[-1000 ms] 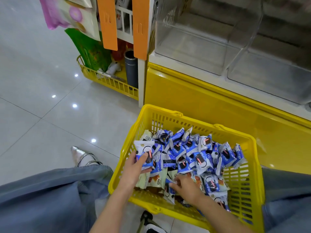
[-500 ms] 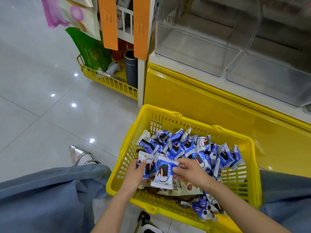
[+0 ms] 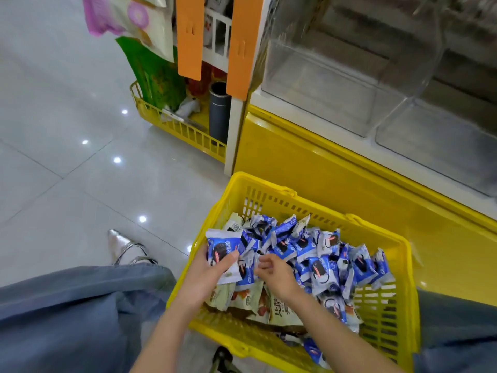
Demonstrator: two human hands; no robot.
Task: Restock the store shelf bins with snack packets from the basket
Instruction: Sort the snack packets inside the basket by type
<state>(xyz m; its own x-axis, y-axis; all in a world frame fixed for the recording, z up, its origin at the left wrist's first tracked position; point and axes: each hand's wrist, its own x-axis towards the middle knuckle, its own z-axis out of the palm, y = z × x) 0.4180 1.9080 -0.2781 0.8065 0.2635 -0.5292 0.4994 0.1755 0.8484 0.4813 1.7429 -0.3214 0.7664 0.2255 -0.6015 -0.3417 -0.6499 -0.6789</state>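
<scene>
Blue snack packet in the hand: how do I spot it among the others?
Find the yellow plastic basket below the clear shelf bins. At its left side, the left hand grips a blue-and-white snack packet showing a dark round cookie. Unlike the heaped packets, it has a thumb across it.

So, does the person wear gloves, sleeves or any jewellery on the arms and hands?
No. The left hand and right hand are ungloved, and no ring, watch or bracelet shows. Both forearms are uncovered to the frame edge; no sleeve is visible.
</scene>
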